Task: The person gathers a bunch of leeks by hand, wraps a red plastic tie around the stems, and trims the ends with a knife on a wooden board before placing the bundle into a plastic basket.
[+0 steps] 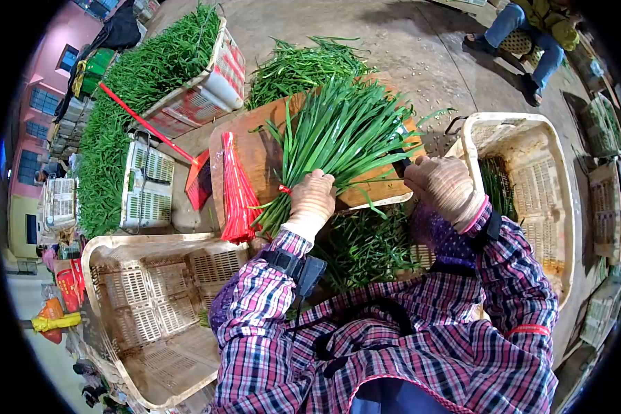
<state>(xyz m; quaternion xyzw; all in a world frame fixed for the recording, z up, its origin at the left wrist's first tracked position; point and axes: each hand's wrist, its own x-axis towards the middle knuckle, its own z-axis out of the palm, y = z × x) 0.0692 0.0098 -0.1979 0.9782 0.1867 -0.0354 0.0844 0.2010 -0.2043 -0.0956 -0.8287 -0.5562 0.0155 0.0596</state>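
Note:
A large bunch of long green leaves [338,131] lies fanned out on a brown wooden board [269,127], a red tie around its narrow end. My gloved left hand [312,200] is closed on the bunch beside that tie. On the right, my gloved right hand [445,186] is wrapped round the dark handle of a knife [401,164], whose blade is partly hidden among the leaves at the board's right edge. Red plastic ties [238,186] lie in a bundle on the board's left side.
Pale plastic crates stand at left [152,276] and right [562,207]. Crates piled with greens [148,176] fill the upper left, near a red broom [199,176]. Loose greens [303,69] lie behind the board, cut leaves [372,248] below it. A person [524,34] sits at upper right.

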